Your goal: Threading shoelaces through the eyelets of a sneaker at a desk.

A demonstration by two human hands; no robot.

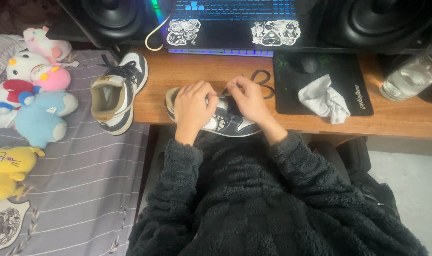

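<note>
Head view, looking down at a wooden desk point(202, 71) across the middle of the frame. At centre, a navy-and-white sneaker point(228, 122) lying across the near desk edge, toe toward the right, sole partly overhanging the lap. Left hand point(192, 109) cupped over the heel and collar, probably pinning the shoe so it cannot slide off that edge; fingers curled narrow, tips meeting a white lace end. Right hand point(247, 99) just above the tongue, fingertips pinched close on the dark lace point(262, 80), whose loop trails up toward the laptop point(230, 28). Both pinches tight on lace, not spread.

Left of centre, a second matching sneaker point(117, 95) sitting upright, half on the desk corner and half over the striped bedsheet point(83, 180), opening facing up, well apart from the hands. Plush toys point(33, 95) heaped at upper and middle left on the bed.

Right of centre, a black mouse mat point(353, 102) carrying a crumpled white cloth point(325, 99) and a mouse point(310, 63); a clear glass point(408, 78) near the upper right edge. Open wood between shoe and mat, and between the two shoes; laptop front close behind the lace loop.
</note>
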